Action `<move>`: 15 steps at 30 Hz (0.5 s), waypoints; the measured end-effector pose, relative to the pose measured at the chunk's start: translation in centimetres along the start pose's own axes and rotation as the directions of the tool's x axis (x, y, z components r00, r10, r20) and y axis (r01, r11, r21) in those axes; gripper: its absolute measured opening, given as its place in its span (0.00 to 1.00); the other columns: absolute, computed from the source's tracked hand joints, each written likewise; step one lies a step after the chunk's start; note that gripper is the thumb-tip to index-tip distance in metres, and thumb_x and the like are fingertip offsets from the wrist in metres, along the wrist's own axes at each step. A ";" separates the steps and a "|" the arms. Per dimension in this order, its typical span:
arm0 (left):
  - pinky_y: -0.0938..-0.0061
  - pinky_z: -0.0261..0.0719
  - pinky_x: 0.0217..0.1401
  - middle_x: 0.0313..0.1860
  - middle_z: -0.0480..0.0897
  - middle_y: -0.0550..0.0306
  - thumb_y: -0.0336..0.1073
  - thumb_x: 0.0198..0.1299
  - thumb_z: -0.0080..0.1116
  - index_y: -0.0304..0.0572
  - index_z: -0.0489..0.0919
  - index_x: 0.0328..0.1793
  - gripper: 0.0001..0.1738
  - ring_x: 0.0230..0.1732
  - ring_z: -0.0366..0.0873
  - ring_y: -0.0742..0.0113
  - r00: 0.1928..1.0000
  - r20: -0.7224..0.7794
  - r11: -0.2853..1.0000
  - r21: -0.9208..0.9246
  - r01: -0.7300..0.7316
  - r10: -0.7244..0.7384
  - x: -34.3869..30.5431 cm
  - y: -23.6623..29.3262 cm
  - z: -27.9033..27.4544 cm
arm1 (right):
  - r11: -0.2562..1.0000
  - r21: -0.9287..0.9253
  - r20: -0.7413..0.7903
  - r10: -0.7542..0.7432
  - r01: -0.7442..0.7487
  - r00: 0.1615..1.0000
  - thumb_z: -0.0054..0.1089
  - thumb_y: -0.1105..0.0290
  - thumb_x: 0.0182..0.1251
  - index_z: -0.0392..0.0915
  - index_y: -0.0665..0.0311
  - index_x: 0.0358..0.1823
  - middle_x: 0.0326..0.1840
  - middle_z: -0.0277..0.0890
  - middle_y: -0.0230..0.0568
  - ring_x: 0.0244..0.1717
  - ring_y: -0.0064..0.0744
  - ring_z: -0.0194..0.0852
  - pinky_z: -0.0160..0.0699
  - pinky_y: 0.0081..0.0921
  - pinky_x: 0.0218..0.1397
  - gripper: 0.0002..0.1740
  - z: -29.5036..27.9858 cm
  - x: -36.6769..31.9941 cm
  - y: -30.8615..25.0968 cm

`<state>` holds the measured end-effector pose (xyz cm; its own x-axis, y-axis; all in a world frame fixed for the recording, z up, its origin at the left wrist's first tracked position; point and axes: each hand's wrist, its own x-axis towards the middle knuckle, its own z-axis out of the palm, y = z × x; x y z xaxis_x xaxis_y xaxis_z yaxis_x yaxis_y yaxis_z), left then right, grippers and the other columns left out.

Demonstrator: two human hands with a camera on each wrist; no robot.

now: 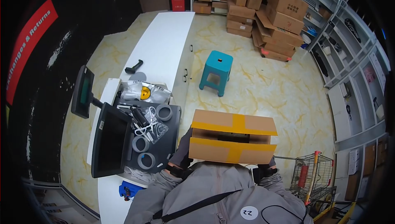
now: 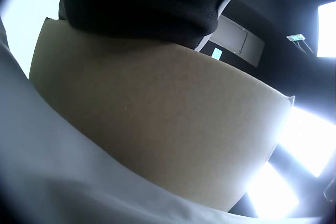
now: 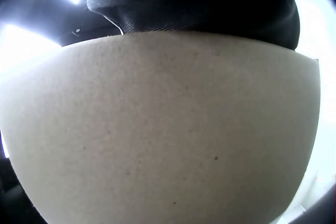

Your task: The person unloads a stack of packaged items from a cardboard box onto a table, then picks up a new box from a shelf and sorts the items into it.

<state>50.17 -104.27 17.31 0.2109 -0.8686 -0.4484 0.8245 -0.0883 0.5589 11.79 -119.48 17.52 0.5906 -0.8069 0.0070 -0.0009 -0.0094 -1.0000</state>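
Observation:
A brown cardboard box with yellow tape is held at the front of my body in the head view. Its two top flaps stand slightly apart, with a dark gap between them. My left hand, in a dark covering, lies along the box's left side, its fingers hidden. On the right, the box conceals most of my right hand, and a black wrist band shows beside it. Plain cardboard of the box fills much of the left wrist view under dark cloth. The right wrist view also shows its cardboard close up.
Left of me, a white counter carries a monitor, tape rolls, scissors and a scanner. Ahead stands a teal stool. Stacked cartons and shelves are behind it; a shopping cart is at right.

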 end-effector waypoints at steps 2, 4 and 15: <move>0.72 0.85 0.58 0.63 0.89 0.61 0.58 0.85 0.57 0.45 0.80 0.81 0.31 0.60 0.87 0.68 0.998 -0.043 0.994 0.103 -0.049 0.053 1.0 0.8 -0.4 | 0.964 0.247 -0.019 0.108 -0.100 0.994 0.58 0.64 0.89 0.65 0.61 0.85 0.76 0.77 0.42 0.73 0.36 0.79 0.83 0.37 0.74 0.29 0.6 2.2 0.5; 0.72 0.86 0.57 0.63 0.89 0.61 0.58 0.84 0.58 0.46 0.80 0.80 0.31 0.59 0.87 0.67 0.997 -0.034 0.989 0.130 -0.065 0.070 2.9 1.3 -1.4 | 0.991 0.113 -0.030 0.076 -0.072 0.997 0.59 0.64 0.88 0.66 0.61 0.84 0.75 0.78 0.42 0.73 0.36 0.79 0.83 0.36 0.74 0.30 0.5 4.0 1.3; 0.67 0.86 0.60 0.64 0.89 0.57 0.49 0.87 0.55 0.51 0.72 0.88 0.30 0.62 0.88 0.61 0.967 -0.252 0.971 0.219 0.100 -0.043 13.5 10.0 2.1 | 0.996 -0.026 0.102 0.082 -0.080 0.991 0.63 0.64 0.86 0.68 0.61 0.82 0.74 0.78 0.42 0.72 0.35 0.79 0.83 0.35 0.74 0.29 -2.5 19.9 4.2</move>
<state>60.15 -117.96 18.32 0.3008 -0.7132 -0.6331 0.7065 -0.2793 0.6503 21.57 -137.04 13.50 0.6680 -0.7403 -0.0756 -0.0689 0.0395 -0.9968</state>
